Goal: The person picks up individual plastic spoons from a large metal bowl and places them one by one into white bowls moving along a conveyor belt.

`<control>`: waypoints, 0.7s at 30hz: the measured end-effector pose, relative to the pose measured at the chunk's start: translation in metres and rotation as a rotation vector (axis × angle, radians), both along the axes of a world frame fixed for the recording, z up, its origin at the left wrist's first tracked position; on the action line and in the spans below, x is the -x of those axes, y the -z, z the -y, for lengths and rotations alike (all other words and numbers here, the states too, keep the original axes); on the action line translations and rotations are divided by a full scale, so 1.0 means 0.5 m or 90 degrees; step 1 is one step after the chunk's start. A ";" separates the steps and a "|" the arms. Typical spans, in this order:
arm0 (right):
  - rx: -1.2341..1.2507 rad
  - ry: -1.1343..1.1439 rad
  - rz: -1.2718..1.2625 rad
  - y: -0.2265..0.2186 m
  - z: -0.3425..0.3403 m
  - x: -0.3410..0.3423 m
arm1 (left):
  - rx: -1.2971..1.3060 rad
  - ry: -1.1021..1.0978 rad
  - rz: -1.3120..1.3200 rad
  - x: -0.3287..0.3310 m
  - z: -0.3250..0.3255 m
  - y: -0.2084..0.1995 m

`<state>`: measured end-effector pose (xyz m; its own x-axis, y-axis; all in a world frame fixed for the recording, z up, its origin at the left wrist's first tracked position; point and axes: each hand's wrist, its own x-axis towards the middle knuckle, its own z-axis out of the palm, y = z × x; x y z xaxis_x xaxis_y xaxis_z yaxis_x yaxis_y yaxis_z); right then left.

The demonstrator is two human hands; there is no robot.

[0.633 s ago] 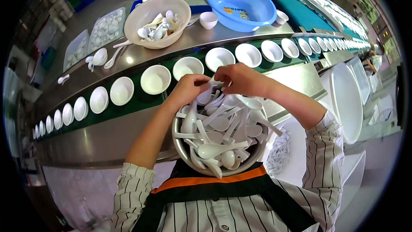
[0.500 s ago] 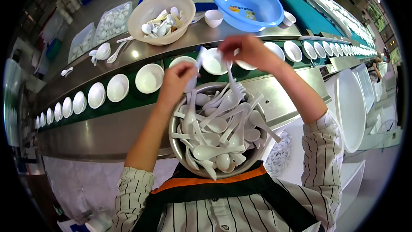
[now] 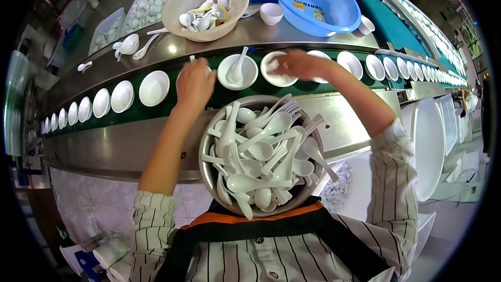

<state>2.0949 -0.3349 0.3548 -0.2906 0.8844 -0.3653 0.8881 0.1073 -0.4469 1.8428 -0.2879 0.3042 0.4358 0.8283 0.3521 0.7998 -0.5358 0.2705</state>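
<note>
My left hand point(image 3: 195, 86) is closed over a white bowl on the belt, which it largely hides. A small white tip shows above its fingers, but what they grip is hidden. My right hand point(image 3: 302, 67), slightly blurred, pinches a white spoon point(image 3: 273, 64), mostly covered by the fingers, at another white bowl point(image 3: 279, 77). Between my hands stands a bowl point(image 3: 225, 77) with a white spoon point(image 3: 236, 72) leaning in it, handle up. Against my apron, a metal basin point(image 3: 205, 169) is heaped with white spoons point(image 3: 261, 183).
White bowls point(image 3: 154, 87) line the green belt point(image 3: 172, 103) on both sides. Behind it, a steel ledge point(image 3: 125, 71) bears a beige basin point(image 3: 206, 35) with spoons, a blue basin point(image 3: 318, 0), a small cup point(image 3: 271, 14) and loose spoons point(image 3: 146, 47). Large white tubs point(image 3: 433, 149) stand at right.
My left hand has moved left, and a spoon now rests in the bowl beside it. My right hand has carried its spoon to a bowl. My view has shifted slightly.
</note>
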 end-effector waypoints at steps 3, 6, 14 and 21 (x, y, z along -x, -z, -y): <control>0.063 -0.021 -0.111 0.001 0.099 -0.026 | 0.409 0.212 0.038 -0.048 0.104 -0.106; -0.135 -0.062 -0.102 -0.011 0.134 -0.019 | 0.221 0.366 -0.089 -0.072 0.168 -0.093; 0.040 0.088 -0.448 -0.056 0.085 -0.044 | 0.418 0.407 0.056 -0.065 0.165 -0.091; -0.148 0.032 -0.336 -0.114 -0.019 -0.094 | 0.520 0.229 0.222 -0.034 0.142 -0.133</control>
